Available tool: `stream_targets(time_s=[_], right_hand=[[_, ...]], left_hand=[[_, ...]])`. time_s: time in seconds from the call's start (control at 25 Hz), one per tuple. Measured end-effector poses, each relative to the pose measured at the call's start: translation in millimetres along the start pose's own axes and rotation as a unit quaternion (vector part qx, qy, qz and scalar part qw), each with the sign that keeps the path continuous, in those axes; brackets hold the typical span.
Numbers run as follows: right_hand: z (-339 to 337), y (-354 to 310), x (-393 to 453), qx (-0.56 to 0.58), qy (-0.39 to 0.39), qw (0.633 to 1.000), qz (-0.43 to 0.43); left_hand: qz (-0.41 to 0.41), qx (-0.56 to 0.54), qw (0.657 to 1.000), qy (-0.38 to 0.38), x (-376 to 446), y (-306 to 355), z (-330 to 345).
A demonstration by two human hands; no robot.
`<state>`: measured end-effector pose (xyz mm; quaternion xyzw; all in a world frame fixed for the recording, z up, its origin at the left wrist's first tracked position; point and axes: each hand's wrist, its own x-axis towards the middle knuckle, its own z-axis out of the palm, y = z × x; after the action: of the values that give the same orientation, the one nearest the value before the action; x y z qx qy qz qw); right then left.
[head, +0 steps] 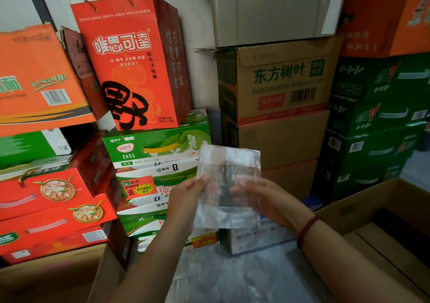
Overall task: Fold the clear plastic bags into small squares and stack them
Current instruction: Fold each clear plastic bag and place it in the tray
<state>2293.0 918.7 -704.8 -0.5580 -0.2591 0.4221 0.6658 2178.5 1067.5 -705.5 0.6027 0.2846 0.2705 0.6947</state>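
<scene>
A person holds a clear plastic bag (pixel 226 181) up at chest height with both hands, in front of stacked drink cartons. The bag is already folded down to a rough rectangle, several layers thick, cloudy where the layers overlap. The left hand (pixel 186 198) pinches its left edge, thumb on the front and the other fingers behind. The right hand (pixel 258 198) sits behind the bag's right side, its fingers seen through the plastic and seemingly curled round that edge.

The bag looks very light, thin and limp, and probably slippery, so a fold would likely spring open unless pressed flat. Holding it at opposite edges or corners seems the surest grip.

Below the hands lies a flat sheet of more clear plastic (pixel 232 277), spread over a surface between brown cardboard flaps (pixel 377 212); no finished stack can be made out.

Around stand a tall red gift bag (pixel 132 65), green and white milk cartons (pixel 158 149), red boxes (pixel 51 200) on the left, plain brown boxes (pixel 279 88) and green crates (pixel 377 116) on the right. Nothing stands between the hands and the surface below.
</scene>
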Motion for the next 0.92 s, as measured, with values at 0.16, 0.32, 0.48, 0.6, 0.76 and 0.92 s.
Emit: stream_targets(time_s=[0.16, 0.32, 0.48, 0.6, 0.76, 0.92], right_hand=[[13.4, 7.0, 4.9, 0.001, 0.054, 0.999, 0.001], [20.5, 6.6, 4.8, -0.013, 0.084, 0.996, -0.013], [24.1, 5.7, 4.5, -0.007, 0.105, 0.994, -0.025], [21.7, 3.2, 4.8, -0.014, 0.127, 0.992, -0.020], [13.7, -3.8, 2.0, -0.042, 0.123, 0.991, -0.018], [4.9, -5.5, 0.7, -0.050, 0.110, 0.993, -0.007]], left_hand=[[0.080, 0.084, 0.992, 0.041, -9.4, 0.0, 12.1], [0.130, 0.126, 0.982, 0.059, -15.2, 0.9, 16.2], [0.147, 0.119, 0.981, 0.049, -17.9, 0.4, 15.8], [0.133, 0.110, 0.985, 0.025, -16.7, 1.9, 13.7], [0.101, 0.130, 0.985, -0.054, -11.9, 10.1, 6.1], [0.072, 0.151, 0.978, -0.129, -15.4, 12.3, -1.2]])
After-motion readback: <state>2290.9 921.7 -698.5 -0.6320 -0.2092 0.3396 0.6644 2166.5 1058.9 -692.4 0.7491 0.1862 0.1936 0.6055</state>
